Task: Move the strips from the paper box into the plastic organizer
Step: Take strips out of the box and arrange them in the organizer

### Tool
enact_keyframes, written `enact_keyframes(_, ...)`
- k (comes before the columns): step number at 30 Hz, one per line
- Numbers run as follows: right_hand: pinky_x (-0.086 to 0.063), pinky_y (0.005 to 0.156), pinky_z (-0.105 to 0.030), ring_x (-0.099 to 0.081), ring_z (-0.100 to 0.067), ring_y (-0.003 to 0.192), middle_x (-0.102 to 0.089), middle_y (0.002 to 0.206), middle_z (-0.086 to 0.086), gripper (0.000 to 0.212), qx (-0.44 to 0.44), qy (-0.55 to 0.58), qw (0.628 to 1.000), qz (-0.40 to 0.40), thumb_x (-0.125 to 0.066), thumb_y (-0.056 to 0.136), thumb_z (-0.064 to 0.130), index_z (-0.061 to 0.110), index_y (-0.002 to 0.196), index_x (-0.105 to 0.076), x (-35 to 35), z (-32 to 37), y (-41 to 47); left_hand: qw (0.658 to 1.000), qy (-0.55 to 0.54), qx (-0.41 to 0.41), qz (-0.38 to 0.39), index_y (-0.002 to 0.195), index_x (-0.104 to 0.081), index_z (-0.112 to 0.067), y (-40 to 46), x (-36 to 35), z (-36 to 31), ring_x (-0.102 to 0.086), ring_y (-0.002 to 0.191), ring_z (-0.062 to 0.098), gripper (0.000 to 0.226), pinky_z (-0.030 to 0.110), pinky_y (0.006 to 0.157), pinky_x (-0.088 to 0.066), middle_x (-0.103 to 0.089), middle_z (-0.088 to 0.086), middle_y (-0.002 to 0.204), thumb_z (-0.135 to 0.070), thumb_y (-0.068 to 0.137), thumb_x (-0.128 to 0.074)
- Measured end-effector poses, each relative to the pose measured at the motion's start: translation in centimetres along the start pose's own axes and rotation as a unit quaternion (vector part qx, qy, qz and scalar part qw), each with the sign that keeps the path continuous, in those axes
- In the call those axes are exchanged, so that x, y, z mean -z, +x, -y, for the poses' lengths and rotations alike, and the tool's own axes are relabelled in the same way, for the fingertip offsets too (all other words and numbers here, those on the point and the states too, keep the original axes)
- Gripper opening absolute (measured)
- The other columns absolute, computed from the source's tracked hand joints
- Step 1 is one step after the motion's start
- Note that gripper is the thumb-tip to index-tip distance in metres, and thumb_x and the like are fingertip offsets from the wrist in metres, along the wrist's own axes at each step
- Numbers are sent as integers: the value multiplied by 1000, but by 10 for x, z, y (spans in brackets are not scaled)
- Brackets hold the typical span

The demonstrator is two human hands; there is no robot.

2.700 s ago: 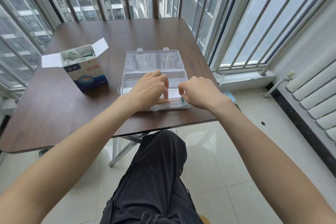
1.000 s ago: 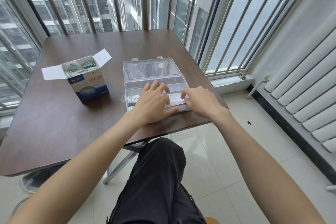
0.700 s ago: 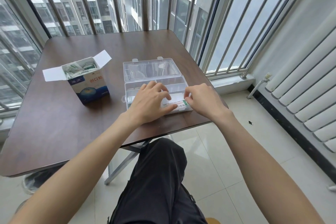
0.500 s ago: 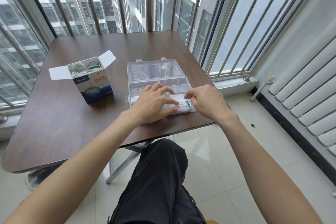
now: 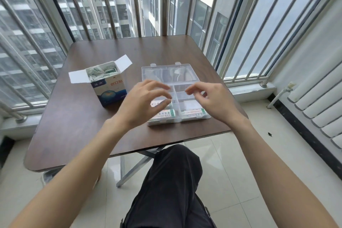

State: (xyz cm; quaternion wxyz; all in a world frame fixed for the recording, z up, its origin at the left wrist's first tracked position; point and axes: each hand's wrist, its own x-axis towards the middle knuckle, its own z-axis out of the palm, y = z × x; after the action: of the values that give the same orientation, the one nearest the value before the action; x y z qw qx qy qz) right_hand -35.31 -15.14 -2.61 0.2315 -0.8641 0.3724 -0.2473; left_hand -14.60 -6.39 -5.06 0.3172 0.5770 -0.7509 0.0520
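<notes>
Left of centre, the paper box stands open on the table, strips inside. At centre, the left hand and right hand hover, fingers loosely curled, holding nothing, above the plastic organizer, whose near compartments hold packets.

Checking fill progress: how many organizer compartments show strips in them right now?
3: the near-left compartment, the near-right compartment, and the one behind near-left, partly hidden by the left hand. Others may be hidden.

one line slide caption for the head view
Both empty hands, left and right, hover over the plastic organizer.
</notes>
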Motion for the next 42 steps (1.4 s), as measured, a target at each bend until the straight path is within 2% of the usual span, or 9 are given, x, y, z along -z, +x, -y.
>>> enact_keyframes(4, -38, 89, -17, -55, -7, 99, -69, 99, 12, 18, 103, 57, 993, 12, -60, 89, 14, 21, 102, -70, -20, 48, 39, 983, 104, 88, -127, 117, -63, -18, -20, 65, 48, -53, 113, 26, 45, 43, 100, -40, -61, 3, 120, -44, 81, -60)
enact_keyframes(7, -37, 85, -22, -54, -10, 95, -71, 97, 9, 16, 169, 46, 984, 33, -61, 90, 21, 20, 104, -69, -52, 89, 86, 952, 153, 265, -29, 145, -33, -14, -36, 96, 93, -29, 137, 30, 96, 45, 114, -22, -37, 13, 146, -60, 69, -70)
enact_keyframes(10, -39, 85, -30, -54, -18, 97, -71, 98, 5, 19, 198, -49, 977, 67, -56, 92, 28, 20, 106, -67, -90, 128, 134, 919, 76, 381, 60, 150, -15, -10, -41, 99, 118, -19, 142, 27, 115, 39, 116, -16, -23, 13, 154, -58, 64, -75)
enact_keyframes(15, -41, 85, -32, -57, -24, 104, -69, 106, -2, 22, 189, -321, 916, 149, -61, 88, 35, 22, 104, -70, -129, 149, 177, 922, 30, 383, 49, 144, -32, -12, -40, 79, 126, -39, 131, 23, 97, 38, 105, -35, -46, 9, 141, -53, 68, -76)
enact_keyframes(23, -44, 69, -27, -61, -16, 81, -63, 83, 6, 16, 165, -118, 962, 181, -67, 86, 34, 19, 89, -70, -131, 144, 179, 929, -12, 369, -6, 136, -44, -25, -52, 81, 127, -47, 123, 22, 78, 36, 99, -39, -55, 4, 128, -46, 69, -78)
enact_keyframes(32, -42, 70, -28, -55, -18, 78, -66, 93, -4, 14, 197, -113, 962, 154, -58, 93, 24, 11, 95, -62, -113, 132, 180, 931, -5, 365, 4, 140, -39, -22, -52, 80, 122, -47, 122, 21, 84, 33, 97, -37, -52, 4, 130, -48, 70, -76)
enact_keyframes(35, -54, 68, -33, -62, -18, 79, -64, 96, -4, 11, 164, -35, 972, 163, -53, 93, 7, 10, 97, -62, -105, 132, 182, 931, 2, 365, 13, 141, -36, -21, -52, 80, 123, -46, 124, 20, 86, 33, 97, -36, -51, 4, 132, -49, 71, -75)
enact_keyframes(37, -58, 65, -35, -66, -20, 81, -63, 95, -4, 11, 128, 14, 971, 199, -54, 94, 15, 9, 100, -62, -102, 134, 180, 930, 5, 367, 15, 142, -35, -21, -51, 80, 122, -45, 125, 20, 87, 32, 97, -35, -50, 3, 133, -50, 71, -75)
enact_keyframes(42, -51, 78, -29, -62, -14, 86, -64, 94, 2, 40, 162, -111, 949, 249, -76, 78, 30, 17, 112, -58, -104, 141, 177, 930, 9, 367, 14, 143, -35, -21, -52, 79, 122, -45, 125, 20, 87, 33, 97, -36, -50, 3, 133, -50, 71, -75)
